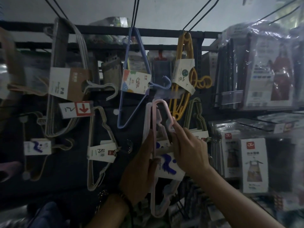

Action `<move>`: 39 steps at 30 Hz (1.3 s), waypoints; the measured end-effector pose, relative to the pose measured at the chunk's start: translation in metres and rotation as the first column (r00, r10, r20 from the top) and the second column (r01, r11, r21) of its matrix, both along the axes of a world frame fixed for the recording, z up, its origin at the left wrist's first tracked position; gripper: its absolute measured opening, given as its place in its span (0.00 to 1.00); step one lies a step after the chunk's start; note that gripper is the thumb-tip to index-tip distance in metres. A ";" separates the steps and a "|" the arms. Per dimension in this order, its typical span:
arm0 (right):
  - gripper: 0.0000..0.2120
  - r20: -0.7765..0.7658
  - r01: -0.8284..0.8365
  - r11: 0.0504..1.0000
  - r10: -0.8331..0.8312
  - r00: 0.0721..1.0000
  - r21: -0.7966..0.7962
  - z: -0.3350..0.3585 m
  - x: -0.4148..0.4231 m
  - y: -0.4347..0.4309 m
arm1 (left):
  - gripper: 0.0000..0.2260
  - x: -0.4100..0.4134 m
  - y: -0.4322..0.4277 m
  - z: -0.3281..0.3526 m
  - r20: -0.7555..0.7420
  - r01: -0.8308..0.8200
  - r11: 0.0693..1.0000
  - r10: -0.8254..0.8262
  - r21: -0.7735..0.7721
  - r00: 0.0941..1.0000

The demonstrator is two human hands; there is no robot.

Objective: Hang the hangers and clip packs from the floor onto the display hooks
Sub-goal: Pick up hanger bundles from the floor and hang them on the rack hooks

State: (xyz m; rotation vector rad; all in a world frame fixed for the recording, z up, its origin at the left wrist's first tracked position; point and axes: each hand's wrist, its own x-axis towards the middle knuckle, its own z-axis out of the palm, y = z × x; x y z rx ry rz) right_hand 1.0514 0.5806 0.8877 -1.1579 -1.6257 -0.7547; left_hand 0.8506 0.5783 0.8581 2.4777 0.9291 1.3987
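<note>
A pack of pink hangers [158, 112] with a white card label marked in blue is held up in front of the dark display wall. My left hand [141, 168] grips the pack's long side from the left. My right hand [187, 147] pinches the notched edge near the top of the pack. The pack's top corner sits just below a blurred hook area under the blue hanger pack [131, 76]. Whether it touches a hook I cannot tell.
Hanging on the wall are a grey hanger pack [65, 83], a beige pack [100, 150], a yellow clip pack [185, 69] and an olive pack [197, 117]. Bagged aprons [269, 69] fill the shelves at right. A red arrow tag [83, 108] hangs at left.
</note>
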 end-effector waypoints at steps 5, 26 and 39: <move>0.25 -0.032 0.070 0.991 -0.074 0.997 -0.112 0.002 0.004 0.004 | 0.33 0.007 0.009 0.007 -0.053 0.028 0.999 -0.029 -0.019 0.998; 0.17 -0.102 -0.036 0.919 -0.005 0.995 -0.393 0.005 -0.007 0.089 | 0.47 0.007 0.067 0.011 -0.286 -0.227 0.960 0.174 -0.165 0.942; 0.13 -0.173 -0.384 0.825 0.343 0.923 -0.414 -0.111 -0.139 -0.058 | 0.07 -0.124 -0.089 -0.095 -0.376 -0.545 0.757 0.417 -0.360 0.827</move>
